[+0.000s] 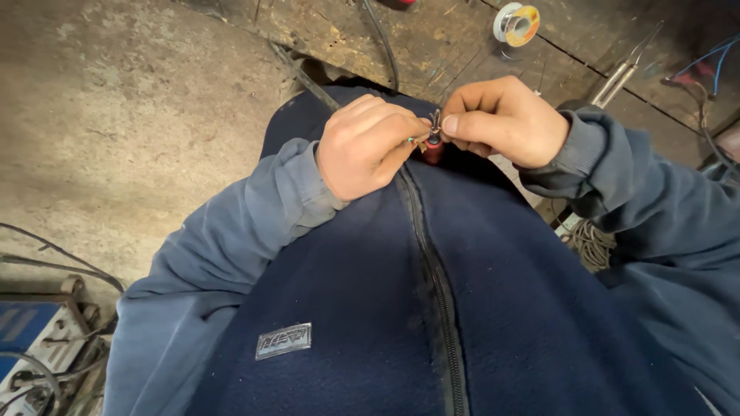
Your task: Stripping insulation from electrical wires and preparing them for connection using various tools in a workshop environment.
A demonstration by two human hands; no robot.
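Both hands' fingers pinch thin bare wires above a seemingly red cylindrical connector.

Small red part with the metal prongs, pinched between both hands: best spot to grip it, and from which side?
Grip the red part by its rounded red body, from below. Its metal prongs point up between the left hand and right hand, whose fingertips crowd the top.

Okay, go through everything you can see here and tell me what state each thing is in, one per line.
Left hand: closed, pinching thin wires.
Right hand: closed, fingertips on the small red part's metal leads.
Small red part: held between both hands, above the lap.
Jacket zip: zipped shut.
Solder spool: lying on the wooden bench, untouched.
Tweezers: lying on the bench, untouched.
Wire coil: bundled, beside the right sleeve.
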